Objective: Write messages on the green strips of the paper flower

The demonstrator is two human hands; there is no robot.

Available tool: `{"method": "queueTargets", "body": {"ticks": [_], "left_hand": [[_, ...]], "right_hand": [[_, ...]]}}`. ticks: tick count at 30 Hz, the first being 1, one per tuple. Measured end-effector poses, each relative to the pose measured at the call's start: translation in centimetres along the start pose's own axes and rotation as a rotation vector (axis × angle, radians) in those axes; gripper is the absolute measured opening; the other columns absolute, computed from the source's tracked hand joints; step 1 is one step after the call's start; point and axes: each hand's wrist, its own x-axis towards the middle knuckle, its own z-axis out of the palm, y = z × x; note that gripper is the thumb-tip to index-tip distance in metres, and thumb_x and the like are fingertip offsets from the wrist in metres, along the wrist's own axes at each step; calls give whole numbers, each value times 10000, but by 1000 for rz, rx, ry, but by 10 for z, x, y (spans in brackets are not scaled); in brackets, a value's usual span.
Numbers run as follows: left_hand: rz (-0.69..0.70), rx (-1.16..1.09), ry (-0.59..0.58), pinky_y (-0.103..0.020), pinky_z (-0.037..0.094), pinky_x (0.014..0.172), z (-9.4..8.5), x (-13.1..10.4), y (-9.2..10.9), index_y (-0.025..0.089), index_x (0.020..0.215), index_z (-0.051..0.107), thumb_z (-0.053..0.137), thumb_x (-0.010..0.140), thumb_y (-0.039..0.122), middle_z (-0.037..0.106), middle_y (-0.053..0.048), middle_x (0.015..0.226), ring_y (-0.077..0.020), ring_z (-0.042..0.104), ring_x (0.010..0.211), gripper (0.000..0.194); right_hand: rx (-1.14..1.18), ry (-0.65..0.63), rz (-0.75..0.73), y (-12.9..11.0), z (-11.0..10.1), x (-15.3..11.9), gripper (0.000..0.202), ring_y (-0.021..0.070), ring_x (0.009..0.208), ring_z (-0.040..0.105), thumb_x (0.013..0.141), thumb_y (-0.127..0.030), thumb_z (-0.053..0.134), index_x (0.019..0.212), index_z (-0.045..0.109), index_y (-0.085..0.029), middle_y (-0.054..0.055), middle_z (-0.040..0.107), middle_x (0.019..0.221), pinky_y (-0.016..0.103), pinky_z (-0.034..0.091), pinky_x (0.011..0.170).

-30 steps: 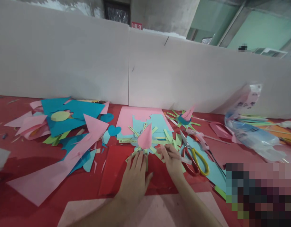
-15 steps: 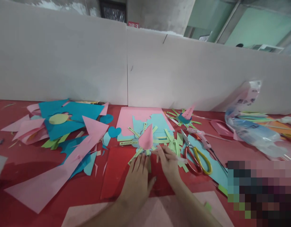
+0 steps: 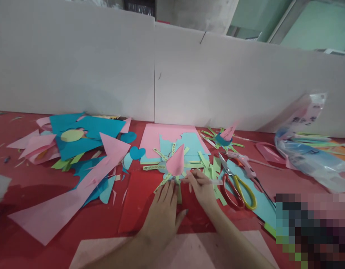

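Observation:
A pink paper cone [image 3: 175,163] stands on a light blue paper base with green strips spread out around it like rays. Several strips, such as the left one [image 3: 154,167], carry dark drawn marks. My left hand [image 3: 164,203] lies flat, fingertips pressing the near edge of the base and a strip. Pinched in my right hand [image 3: 200,186] is a slim, pale pen [image 3: 215,182], its tip close to a near strip beside my left fingertips. Under the left hand lies a bright red sheet [image 3: 140,198].
Right of my hands lie scissors [image 3: 239,188], a pink glue gun [image 3: 246,166] and loose green strips [image 3: 211,170]. A second cone piece [image 3: 224,139] stands behind. Pink and blue scraps [image 3: 91,179] cover the left; a plastic bag [image 3: 309,149] lies right. A white board [image 3: 217,86] rises behind.
The view has shifted slightly. The pen in my right hand now lies more level, its tip nearer my left fingers. My left hand stays on the paper.

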Motion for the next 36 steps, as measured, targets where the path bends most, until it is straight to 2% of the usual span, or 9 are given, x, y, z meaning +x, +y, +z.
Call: {"method": "queueTargets", "body": {"ticks": [4, 7, 13, 17, 23, 28, 31, 36], "left_hand": [[-6, -8, -10, -414, 297, 998, -2, 1, 0, 116, 1238, 430, 326, 842, 455, 412, -120, 1320, -267, 358, 1212, 532], [-5, -15, -12, -411, 303, 996, -3, 1, 0, 128, 1244, 423, 330, 842, 451, 410, -115, 1323, -262, 355, 1215, 524], [6, -31, -14, -417, 318, 987, -4, 0, -1, 133, 1229, 429, 345, 843, 424, 404, -124, 1325, -260, 346, 1219, 491], [-17, -15, -25, -437, 340, 962, -4, -1, -1, 133, 1202, 454, 360, 838, 407, 380, -135, 1337, -284, 331, 1223, 465], [-20, 30, -11, -449, 292, 989, -7, -1, 2, 137, 1189, 477, 327, 844, 433, 454, -125, 1283, -280, 369, 1197, 479], [-12, 61, 0, -447, 316, 966, -6, 0, 3, 142, 1202, 473, 309, 846, 441, 457, -119, 1285, -280, 384, 1191, 493], [-2, 78, 12, -439, 328, 954, -5, 0, 4, 131, 1202, 476, 315, 845, 429, 463, -125, 1279, -284, 403, 1176, 493], [11, 99, 49, -427, 330, 952, -2, -1, 4, 114, 1170, 502, 355, 834, 405, 487, -132, 1255, -284, 431, 1151, 468]], "right_hand": [[77, 2, 56, -1, -1, 4, 233, 148, 523, 576, 766, -377, 553, 601, 530, -214, -54, 470, 409, 268, 463, 659], [109, 12, 33, -4, -1, 4, 228, 139, 498, 560, 753, -383, 569, 607, 530, -213, -53, 485, 435, 286, 467, 695], [66, 44, 48, 0, -2, 1, 264, 145, 482, 571, 749, -367, 582, 563, 472, -216, -68, 435, 377, 258, 461, 617], [54, 33, 59, 4, -3, 0, 294, 155, 502, 598, 770, -380, 559, 551, 451, -216, -73, 415, 350, 271, 467, 656], [56, 21, 28, 2, -2, 0, 270, 154, 499, 584, 779, -364, 547, 565, 477, -215, -58, 461, 398, 277, 465, 639], [58, 24, 46, 3, -1, 1, 255, 146, 469, 563, 779, -359, 548, 583, 475, -214, -63, 460, 386, 264, 447, 610], [99, 23, 62, 3, -1, 2, 225, 157, 505, 589, 766, -362, 569, 637, 447, -224, -72, 465, 391, 257, 445, 602], [94, -54, 71, 2, -2, 3, 266, 202, 650, 644, 762, -398, 574, 635, 414, -227, -56, 486, 438, 279, 455, 657]]}}
